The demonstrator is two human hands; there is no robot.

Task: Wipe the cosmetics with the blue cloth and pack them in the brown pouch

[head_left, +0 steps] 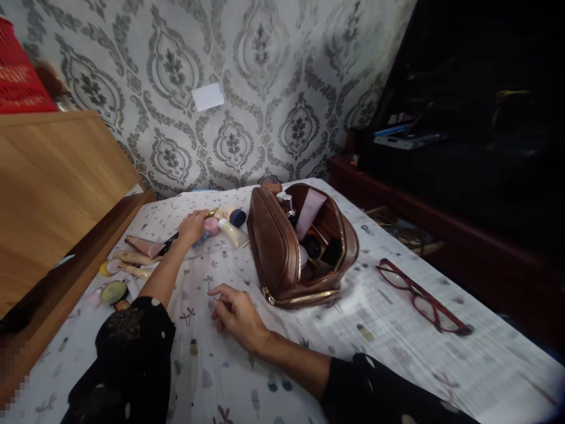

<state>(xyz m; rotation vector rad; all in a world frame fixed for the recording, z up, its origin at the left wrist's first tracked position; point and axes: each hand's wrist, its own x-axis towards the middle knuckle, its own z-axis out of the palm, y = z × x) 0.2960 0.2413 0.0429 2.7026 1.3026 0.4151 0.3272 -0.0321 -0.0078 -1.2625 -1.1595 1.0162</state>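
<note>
My left hand point(193, 227) reaches to the far left part of the bed-like surface, its fingers closed at a small gold-coloured item point(213, 211). Around it lie a pink round item point(212, 226), a cream squeeze tube point(233, 233) and a dark-capped bottle point(237, 217). My right hand point(241, 317) hovers low over the patterned cloth, fingers loosely bent and apart, with nothing in them. Beside it stands a brown makeup bag point(276, 247), unzipped. Inside show a pink tube point(310, 212), a silver-capped bottle point(288, 204) and dark items partly hidden by the bag's wall.
Makeup brushes point(136, 258) and a green-topped round item point(113, 291) lie left of my left forearm. Red-framed glasses point(421, 297) rest at right. A wooden board point(66, 194) borders the left side; a dark red cabinet point(397, 206) stands right. Patterned wallpaper point(260, 88) is behind.
</note>
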